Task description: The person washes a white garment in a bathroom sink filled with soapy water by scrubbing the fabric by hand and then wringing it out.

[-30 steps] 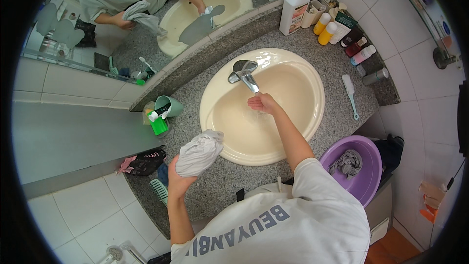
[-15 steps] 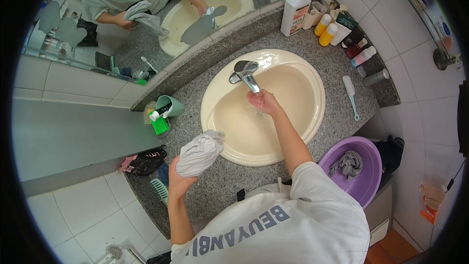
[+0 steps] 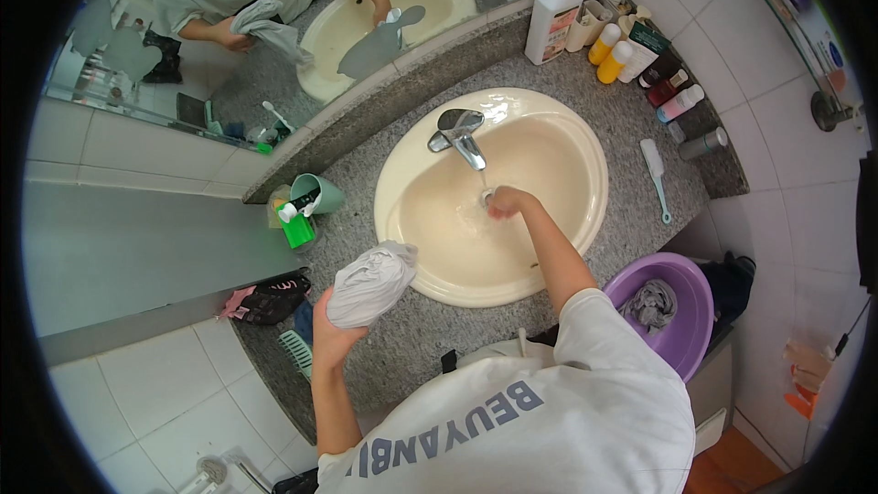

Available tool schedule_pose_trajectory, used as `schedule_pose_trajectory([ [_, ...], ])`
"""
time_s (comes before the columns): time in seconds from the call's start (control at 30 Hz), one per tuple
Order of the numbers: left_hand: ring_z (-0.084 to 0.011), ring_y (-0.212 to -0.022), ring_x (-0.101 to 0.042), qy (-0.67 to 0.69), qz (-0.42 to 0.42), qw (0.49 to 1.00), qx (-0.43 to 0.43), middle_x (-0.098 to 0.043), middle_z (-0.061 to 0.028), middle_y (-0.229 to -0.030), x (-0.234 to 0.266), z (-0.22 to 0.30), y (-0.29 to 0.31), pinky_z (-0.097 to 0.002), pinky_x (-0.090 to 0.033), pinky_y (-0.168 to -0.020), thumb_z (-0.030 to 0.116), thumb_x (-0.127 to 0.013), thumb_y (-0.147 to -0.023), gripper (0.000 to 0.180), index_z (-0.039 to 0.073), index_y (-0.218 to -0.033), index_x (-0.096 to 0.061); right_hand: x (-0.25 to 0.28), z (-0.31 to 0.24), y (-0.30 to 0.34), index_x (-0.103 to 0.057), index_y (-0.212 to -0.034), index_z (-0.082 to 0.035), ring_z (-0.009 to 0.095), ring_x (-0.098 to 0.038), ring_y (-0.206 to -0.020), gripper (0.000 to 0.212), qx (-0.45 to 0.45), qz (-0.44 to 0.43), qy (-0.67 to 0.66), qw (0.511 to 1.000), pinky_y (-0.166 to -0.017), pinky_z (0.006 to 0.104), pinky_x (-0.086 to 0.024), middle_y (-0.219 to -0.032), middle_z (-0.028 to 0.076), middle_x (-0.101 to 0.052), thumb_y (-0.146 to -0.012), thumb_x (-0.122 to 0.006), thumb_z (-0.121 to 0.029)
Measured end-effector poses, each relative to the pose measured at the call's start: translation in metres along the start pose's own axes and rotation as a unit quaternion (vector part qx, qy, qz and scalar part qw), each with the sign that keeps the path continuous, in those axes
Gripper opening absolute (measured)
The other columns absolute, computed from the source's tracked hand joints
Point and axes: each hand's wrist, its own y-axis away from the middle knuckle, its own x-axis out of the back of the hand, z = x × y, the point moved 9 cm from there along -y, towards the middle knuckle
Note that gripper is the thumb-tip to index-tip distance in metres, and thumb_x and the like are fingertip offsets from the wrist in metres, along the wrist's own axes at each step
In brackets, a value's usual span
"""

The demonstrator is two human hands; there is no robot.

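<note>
My left hand [image 3: 338,334] is closed round a bundled pale grey cloth [image 3: 373,285], held over the counter at the sink's left rim. The cloth is wadded, and its far end reaches the rim. Inside the cream oval sink [image 3: 430,210], my right hand [image 3: 506,203] hangs beside the drain, its fingers smeared by motion. A thin stream of water appears to run from the chrome faucet [image 3: 468,148] just beyond that hand. I see nothing held in the right hand.
A purple basin [image 3: 700,320] with a grey cloth [image 3: 651,304] stands at right. A brush [image 3: 655,178] lies on the granite counter; bottles [image 3: 615,62] crowd the back right corner. At left are a green cup [image 3: 320,192] and a comb [image 3: 295,352]. A mirror [image 3: 229,37] borders the back.
My right hand has moved from just under the faucet spout down toward the drain and a little nearer me. My left hand still holds the cloth in nearly the same place.
</note>
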Motion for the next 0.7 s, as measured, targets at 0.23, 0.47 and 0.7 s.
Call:
schedule_pose_trajectory([
  [0.23,-0.0125,-0.091,-0.059,-0.013,-0.013,1.000,0.013,-0.063,-0.0052,-0.100,-0.008,-0.008,-0.007,-0.0266,-0.045,-0.083,-0.003,-0.068,-0.057,0.055,-0.002,-0.110,-0.055,0.007,-0.022,-0.001,-0.064,-0.082,0.002,0.025,-0.064,-0.067,0.035,0.104,0.004,-0.437,0.894,-0.060,0.0331,-0.048,-0.078,0.018,-0.066,-0.092,-0.040,-0.023],
  [0.47,-0.0170,-0.094,-0.059,-0.072,-0.078,0.994,-0.004,-0.062,-0.0099,-0.101,-0.070,-0.051,-0.065,-0.0302,-0.047,-0.083,0.004,-0.071,-0.061,0.054,-0.003,-0.111,-0.053,-0.066,-0.044,0.039,-0.063,-0.108,-0.008,0.022,-0.064,-0.088,0.055,0.063,-0.065,-0.489,0.868,-0.072,0.0399,-0.052,-0.096,0.010,-0.066,-0.088,-0.045,-0.056],
  [0.7,-0.0334,-0.089,-0.059,-0.301,-0.158,0.934,-0.114,-0.061,-0.0180,-0.096,-0.179,-0.101,-0.163,-0.0396,-0.047,-0.079,0.024,-0.079,-0.063,0.058,0.000,-0.108,-0.052,0.016,0.007,0.048,-0.055,-0.112,-0.010,0.016,-0.060,-0.094,0.040,0.124,0.263,-0.508,0.811,-0.075,0.0340,-0.051,-0.105,0.008,-0.060,-0.080,-0.069,-0.029],
])
